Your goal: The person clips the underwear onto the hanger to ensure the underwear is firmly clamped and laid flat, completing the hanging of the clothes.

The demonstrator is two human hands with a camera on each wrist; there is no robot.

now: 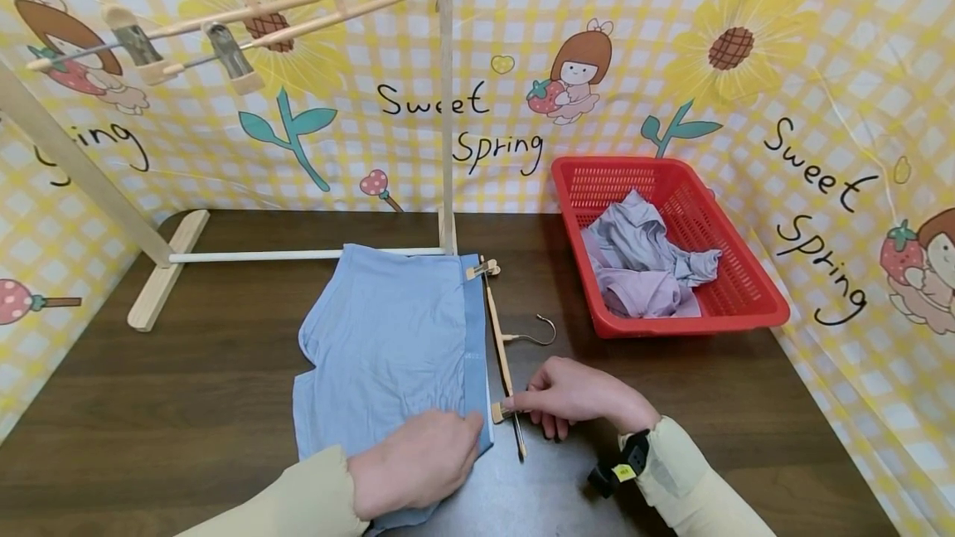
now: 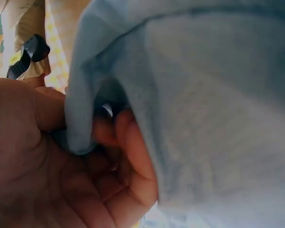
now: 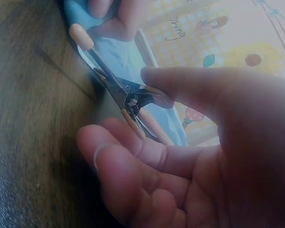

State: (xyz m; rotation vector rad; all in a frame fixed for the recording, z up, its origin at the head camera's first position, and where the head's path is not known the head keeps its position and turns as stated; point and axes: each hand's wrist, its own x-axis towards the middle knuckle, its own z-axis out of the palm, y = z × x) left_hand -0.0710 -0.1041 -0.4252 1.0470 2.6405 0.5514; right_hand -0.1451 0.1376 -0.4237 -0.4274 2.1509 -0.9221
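A pair of light blue shorts (image 1: 388, 330) lies on the table, its darker waistband (image 1: 474, 338) toward the right. My left hand (image 1: 421, 458) pinches the near end of the waistband, and in the left wrist view the cloth (image 2: 204, 95) folds between thumb and curled fingers. Alongside the waistband lies a wooden clip hanger (image 1: 495, 326), its metal hook pointing right. Its far clip (image 1: 481, 270) is on the waistband's far corner. My right hand (image 1: 582, 392) squeezes the near clip (image 3: 133, 97) between thumb and fingers, beside the waistband edge.
A red basket (image 1: 746, 230) holding crumpled grey and lilac clothes (image 1: 642, 247) stands at the back right. Behind the shorts rises a wooden rack (image 1: 448, 106) with a white lower bar (image 1: 254, 256). Clip hangers (image 1: 246, 23) hang at the upper left. Patterned cloth lines the walls.
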